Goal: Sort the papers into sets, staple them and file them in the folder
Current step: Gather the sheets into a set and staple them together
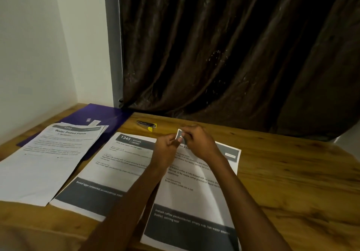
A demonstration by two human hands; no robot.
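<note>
Hands [165, 149] [196, 141] pinch the coffee sheet [194, 192] beside sheet "1345" [116, 165].

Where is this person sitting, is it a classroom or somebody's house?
Probably a room in a home, not a classroom. A wooden table stands in a corner against a plain white wall, with a dark brown curtain hanging behind it.

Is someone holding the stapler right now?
No, the stapler lies alone on the table, while both hands pinch the top corner of the right-hand paper.

Head camera looks forward and down, close over the table [292, 173].
</note>
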